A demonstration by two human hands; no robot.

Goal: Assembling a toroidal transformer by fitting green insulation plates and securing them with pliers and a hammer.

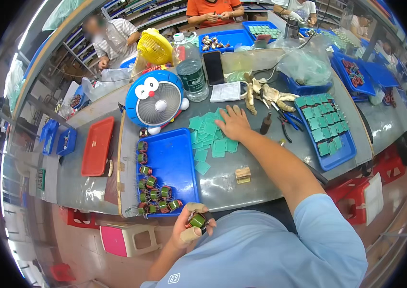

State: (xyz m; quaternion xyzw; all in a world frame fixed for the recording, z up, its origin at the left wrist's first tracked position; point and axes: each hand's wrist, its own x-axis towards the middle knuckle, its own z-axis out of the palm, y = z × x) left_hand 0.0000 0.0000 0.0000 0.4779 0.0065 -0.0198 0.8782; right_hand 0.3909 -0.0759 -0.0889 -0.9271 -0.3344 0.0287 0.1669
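Note:
My left hand (188, 229), with beige coverings on its thumb and finger, is closed around a green-wound coil (197, 220) in front of my body, low in the view. My right hand (235, 123) reaches forward with its fingers stretched out over the edge of a loose pile of thin green square plates (208, 128). Whether a fingertip has caught one plate cannot be made out. Left of the pile, a blue tray (177, 165) carries several similar coils (154, 194) along its left side. A small wooden block (243, 175) lies nearer me on the table.
Another blue tray (340, 162) at right holds rows of plate-topped parts. Pliers (286, 130), a brown bottle (265, 123), and worn gloves (270, 93) lie beyond my right hand. A blue fan (158, 103), water bottle (191, 72) and phone (213, 68) stand behind. Other people sit opposite.

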